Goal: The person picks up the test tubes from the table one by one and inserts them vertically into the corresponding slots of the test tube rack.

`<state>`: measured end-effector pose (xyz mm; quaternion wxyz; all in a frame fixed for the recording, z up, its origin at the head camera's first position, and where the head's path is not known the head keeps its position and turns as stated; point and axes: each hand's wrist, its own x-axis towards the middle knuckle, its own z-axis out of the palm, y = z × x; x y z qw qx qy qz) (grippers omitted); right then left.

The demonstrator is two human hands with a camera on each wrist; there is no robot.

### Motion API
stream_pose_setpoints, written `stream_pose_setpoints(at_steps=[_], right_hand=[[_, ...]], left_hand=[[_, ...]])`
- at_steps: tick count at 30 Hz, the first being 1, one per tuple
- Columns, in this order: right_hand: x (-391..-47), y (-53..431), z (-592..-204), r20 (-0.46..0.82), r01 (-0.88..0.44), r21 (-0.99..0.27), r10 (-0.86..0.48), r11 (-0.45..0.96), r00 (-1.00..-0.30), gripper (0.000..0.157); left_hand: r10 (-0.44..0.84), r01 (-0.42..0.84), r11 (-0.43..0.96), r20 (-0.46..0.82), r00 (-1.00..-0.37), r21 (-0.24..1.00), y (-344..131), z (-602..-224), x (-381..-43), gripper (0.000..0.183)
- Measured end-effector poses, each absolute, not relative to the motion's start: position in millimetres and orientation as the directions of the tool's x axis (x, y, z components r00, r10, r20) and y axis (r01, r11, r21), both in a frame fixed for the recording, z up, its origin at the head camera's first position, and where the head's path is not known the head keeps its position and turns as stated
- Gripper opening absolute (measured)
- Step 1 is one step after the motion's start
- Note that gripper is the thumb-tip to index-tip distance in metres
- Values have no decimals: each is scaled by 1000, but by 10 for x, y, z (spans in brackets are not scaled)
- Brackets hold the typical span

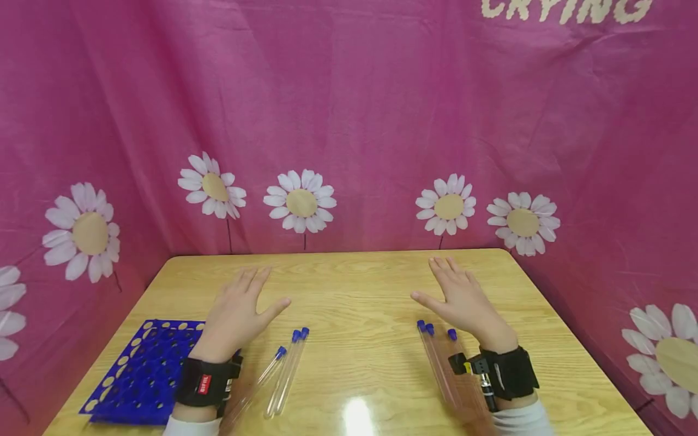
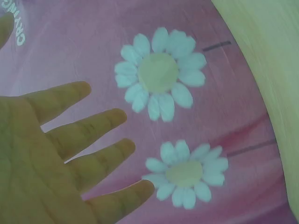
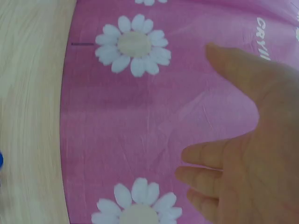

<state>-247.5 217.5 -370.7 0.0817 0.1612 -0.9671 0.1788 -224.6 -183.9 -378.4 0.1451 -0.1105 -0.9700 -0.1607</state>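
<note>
My left hand (image 1: 234, 315) is held over the left side of the table with its fingers straight and thumb spread, holding nothing. Under and beside its wrist lies a blue tube rack (image 1: 144, 369) with round holes, partly hidden by the arm. Clear test tubes with blue caps (image 1: 289, 375) lie just right of that wrist. On the other side, my right hand (image 1: 463, 303) is likewise spread and holds nothing. Several more capped test tubes (image 1: 436, 357) lie below it, partly covered by the forearm. In the left wrist view the left fingers (image 2: 93, 130) are stretched apart.
The wooden table (image 1: 349, 303) has rounded far corners. A pink curtain (image 1: 371, 121) printed with white daisies encloses it at the back and both sides. Black straps with small devices (image 1: 512, 372) sit around both wrists.
</note>
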Motion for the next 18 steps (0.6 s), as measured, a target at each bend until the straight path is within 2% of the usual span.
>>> stream_pose_setpoints(at_steps=[6,11,18], right_hand=[[-2565,1932,-3734,277,-425,-320,-346,846,-896,93],[-2589,1646,-3797,294,-471,-381,-378,796,-878,93],[-2570,1177,-3909,269,-493,-444,-413,748,-870,88]], left_hand=[[144,229,946,336,-931,228,-2164,-3799,-2068,88],[110,183,965,344,-933,189,-2486,-3840,-1909,86],[30,96,964,261,-965,246,-2919,-3909,-1731,87]])
